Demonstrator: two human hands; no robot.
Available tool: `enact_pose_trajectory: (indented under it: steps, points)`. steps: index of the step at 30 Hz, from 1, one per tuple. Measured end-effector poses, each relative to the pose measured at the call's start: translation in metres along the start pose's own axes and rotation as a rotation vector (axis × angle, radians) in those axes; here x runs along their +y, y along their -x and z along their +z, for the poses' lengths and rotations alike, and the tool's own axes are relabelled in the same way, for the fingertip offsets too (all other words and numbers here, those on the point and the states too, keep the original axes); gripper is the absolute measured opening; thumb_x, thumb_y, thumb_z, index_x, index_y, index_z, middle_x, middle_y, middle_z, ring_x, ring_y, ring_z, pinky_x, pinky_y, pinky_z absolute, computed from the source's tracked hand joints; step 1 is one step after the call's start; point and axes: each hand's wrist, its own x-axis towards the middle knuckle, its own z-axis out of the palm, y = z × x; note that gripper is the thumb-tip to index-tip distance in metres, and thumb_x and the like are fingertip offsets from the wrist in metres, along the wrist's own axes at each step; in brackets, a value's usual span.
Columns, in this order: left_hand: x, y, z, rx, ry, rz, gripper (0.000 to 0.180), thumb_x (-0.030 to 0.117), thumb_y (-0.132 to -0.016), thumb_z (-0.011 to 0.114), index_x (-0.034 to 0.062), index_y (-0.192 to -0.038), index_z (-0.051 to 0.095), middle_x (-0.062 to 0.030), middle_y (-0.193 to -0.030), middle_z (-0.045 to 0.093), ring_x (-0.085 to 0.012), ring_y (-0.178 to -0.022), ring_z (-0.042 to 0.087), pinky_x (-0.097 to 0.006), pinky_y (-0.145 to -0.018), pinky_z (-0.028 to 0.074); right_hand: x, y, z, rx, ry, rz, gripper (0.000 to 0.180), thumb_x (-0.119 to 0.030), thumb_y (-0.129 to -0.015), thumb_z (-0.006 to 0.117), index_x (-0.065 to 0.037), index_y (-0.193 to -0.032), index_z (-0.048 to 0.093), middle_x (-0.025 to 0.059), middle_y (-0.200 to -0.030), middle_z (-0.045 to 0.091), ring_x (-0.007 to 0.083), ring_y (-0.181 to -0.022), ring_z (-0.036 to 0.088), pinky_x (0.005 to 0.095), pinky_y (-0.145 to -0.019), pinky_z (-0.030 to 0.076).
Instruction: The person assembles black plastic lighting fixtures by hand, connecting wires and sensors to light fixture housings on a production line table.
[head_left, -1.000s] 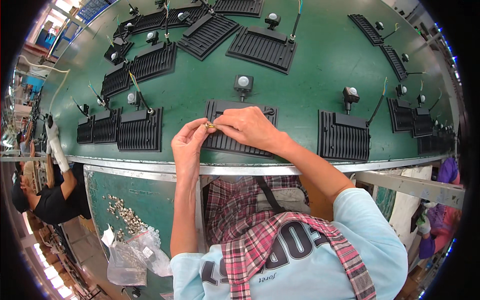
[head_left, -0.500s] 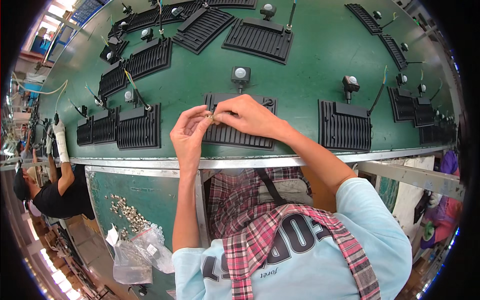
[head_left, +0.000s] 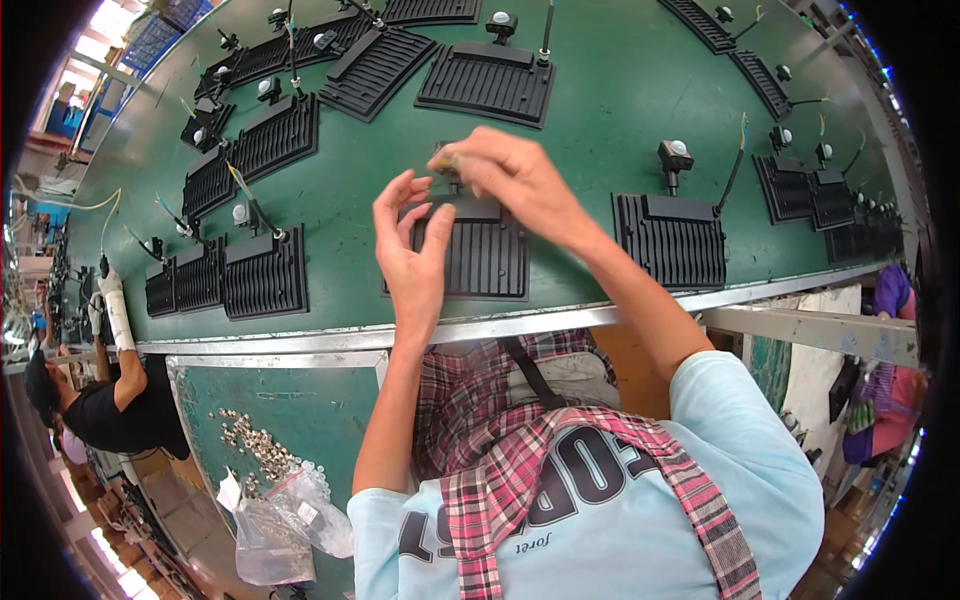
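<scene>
Pinching something small at its fingertips, the right hand sits over the top edge of a black ribbed panel. The small piece is mostly hidden by the fingers, so I cannot tell what it is. The left hand is just beside it, fingers spread and loose, with the palm lying against the left side of the same panel. It grips nothing. The panel lies flat on the green belt, close to the near edge and about in the middle of it.

To the right along the near edge lies another black panel with a small round-topped sensor standing just behind it and a thin wire sticking up beside it. To the left along the near edge sit more ribbed panels, side by side, with wires poking up. Farther back, toward the far edge, more panels lie in rows. More of them crowd the right end of the belt.

A shiny metal rail runs along the near edge. Below it, on the left, a green tray holds a heap of small silver screws, and a clear plastic bag lies at its near corner. Another person in a black shirt and white gloves works at the left end of the belt.
</scene>
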Motion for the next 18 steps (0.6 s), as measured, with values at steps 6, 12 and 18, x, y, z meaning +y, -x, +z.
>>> enact_pose_trajectory:
  steps: [6, 12, 18]
  points:
    - [-0.007, 0.023, 0.015, -0.347, -0.547, 0.191, 0.068, 0.020, -0.079, 0.076, 0.0002, -0.136, 0.046, -0.0166, -0.139, 0.045, -0.0339, -0.131, 0.042, -0.045, -0.111, 0.034, -0.022, -0.011, -0.062, -0.063, 0.330, 0.042, 0.021, -0.020, -0.085, 0.071, -0.002, -0.096, 0.074, 0.0066, -0.087, 0.071, 0.0157, -0.078, 0.066, 0.0300, -0.072, 0.052]
    - [-0.023, 0.028, 0.030, -0.414, -0.960, 0.337, 0.082, 0.030, -0.076, 0.077, -0.0023, -0.140, 0.038, -0.0171, -0.145, 0.039, -0.0352, -0.140, 0.031, -0.050, -0.116, 0.023, 0.000, -0.014, -0.076, -0.284, 0.545, 0.313, 0.034, -0.033, -0.078, 0.075, -0.001, -0.091, 0.074, 0.0095, -0.075, 0.070, 0.0193, -0.073, 0.067, 0.0345, -0.068, 0.052]
    - [-0.026, 0.020, 0.007, -0.326, -1.008, 0.290, 0.077, 0.026, -0.075, 0.072, -0.0017, -0.139, 0.039, -0.0165, -0.140, 0.043, -0.0339, -0.138, 0.033, -0.050, -0.116, 0.023, 0.010, 0.024, -0.040, -0.152, 0.609, 0.232, 0.024, -0.021, -0.085, 0.070, -0.003, -0.101, 0.067, 0.0129, -0.088, 0.067, 0.0255, -0.082, 0.065, 0.0370, -0.075, 0.050]
